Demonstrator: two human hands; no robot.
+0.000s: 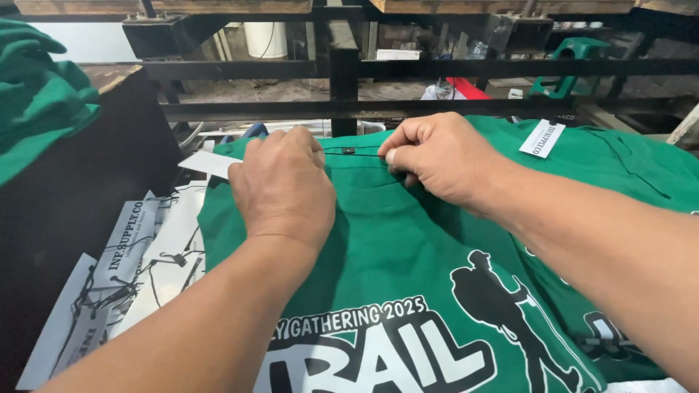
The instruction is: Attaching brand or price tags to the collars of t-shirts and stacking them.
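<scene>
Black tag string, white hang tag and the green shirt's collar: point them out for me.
Black tag string [362,153], head view, its small clasp.
White hang tag [207,163], head view, its middle.
Green shirt [393,233], head view, chest below collar.

There is one view only, from a camera worn on the person's head, so nothing is shared with a second view. It looks forward and steeply down — both forearms enter from the near edge and run away from the lens. It sits close: the hands, left and right, fill the middle of the picture over a green shirt on the counter. Toward the far edge the view rises enough to take in a black metal frame and the cluttered floor beyond — still in fair focus.
</scene>
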